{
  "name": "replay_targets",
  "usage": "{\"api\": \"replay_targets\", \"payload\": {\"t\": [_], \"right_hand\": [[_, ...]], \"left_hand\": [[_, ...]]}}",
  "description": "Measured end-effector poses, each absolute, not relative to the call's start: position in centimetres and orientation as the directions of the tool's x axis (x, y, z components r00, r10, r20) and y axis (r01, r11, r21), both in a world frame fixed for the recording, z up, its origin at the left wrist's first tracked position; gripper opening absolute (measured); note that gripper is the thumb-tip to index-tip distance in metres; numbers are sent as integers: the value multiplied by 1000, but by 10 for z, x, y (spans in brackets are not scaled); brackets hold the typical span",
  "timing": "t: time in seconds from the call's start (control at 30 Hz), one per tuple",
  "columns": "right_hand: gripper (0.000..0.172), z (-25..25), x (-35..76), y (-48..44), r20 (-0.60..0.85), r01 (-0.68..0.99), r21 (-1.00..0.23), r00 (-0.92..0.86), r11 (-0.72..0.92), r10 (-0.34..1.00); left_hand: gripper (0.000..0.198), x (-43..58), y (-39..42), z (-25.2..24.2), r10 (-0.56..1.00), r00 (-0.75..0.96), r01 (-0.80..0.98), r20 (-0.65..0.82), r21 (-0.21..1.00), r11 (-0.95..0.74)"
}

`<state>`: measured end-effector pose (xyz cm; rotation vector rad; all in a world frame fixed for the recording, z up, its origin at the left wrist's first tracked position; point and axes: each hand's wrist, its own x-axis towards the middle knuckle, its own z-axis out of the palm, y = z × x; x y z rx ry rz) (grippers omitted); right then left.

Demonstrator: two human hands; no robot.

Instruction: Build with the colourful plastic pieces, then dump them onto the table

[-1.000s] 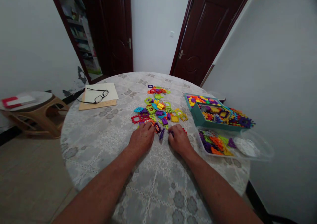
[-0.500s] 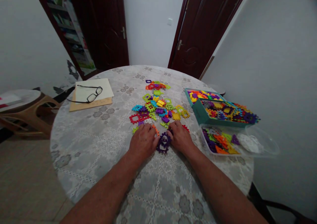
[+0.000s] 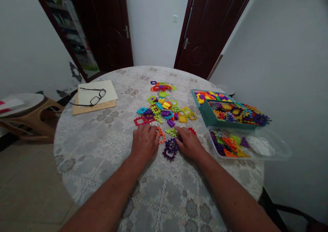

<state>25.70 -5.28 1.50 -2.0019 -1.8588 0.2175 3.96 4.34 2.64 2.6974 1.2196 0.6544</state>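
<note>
My left hand [image 3: 145, 139] rests palm down on the table with its fingers stretched forward. Its thumb is against an orange square frame piece [image 3: 161, 136]. To the right, my right hand [image 3: 189, 141] has thumb and index finger apart. The index fingertip reaches a lime-green notched piece [image 3: 171, 132], and something dark purple shows partly under the hand. Between both hands lies a dark purple frame piece [image 3: 170, 150], flat on the cloth near the right thumb. A red piece [image 3: 192, 131] peeks out behind my right hand. What lies under either palm is hidden.
Beyond the hands spreads a loose pile of colourful interlocking pieces [image 3: 164, 110]. At the right stand a green box of pieces [image 3: 217, 124] and a clear plastic tub [image 3: 215, 150]. Black glasses [image 3: 94, 100] lie on papers at the left of the round table [image 3: 102, 156].
My left hand has shifted left, away from the dark purple piece, and the orange frame piece shows more. My right index finger now reaches the lime-green piece, which sits lower.
</note>
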Motion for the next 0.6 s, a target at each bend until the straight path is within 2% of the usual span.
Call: {"api": "replay_targets", "payload": {"t": [0.07,0.2,0.37,0.43,0.5,0.6], "right_hand": [[48,18,254,-51,118,940,-335,112,-67,987],[30,23,248,-46,83,953,-275,157,-128,984],[16,23,246,-48,130,944,-294,198,-153,972],[13,21,247,-49,141,940,-316,182,-130,973],[16,20,249,-49,144,932,-340,181,-123,973],[26,19,250,-47,127,921,-366,190,-132,974]], "left_hand": [[21,40,42,27,734,590,689,337,265,-675],[21,39,44,27,714,608,670,348,258,-696],[23,39,44,28,582,695,491,422,313,-813],[30,39,39,30,479,768,361,426,330,-872],[41,41,32,33,364,850,248,381,320,-915],[66,44,22,34,290,905,208,310,273,-939]]}}
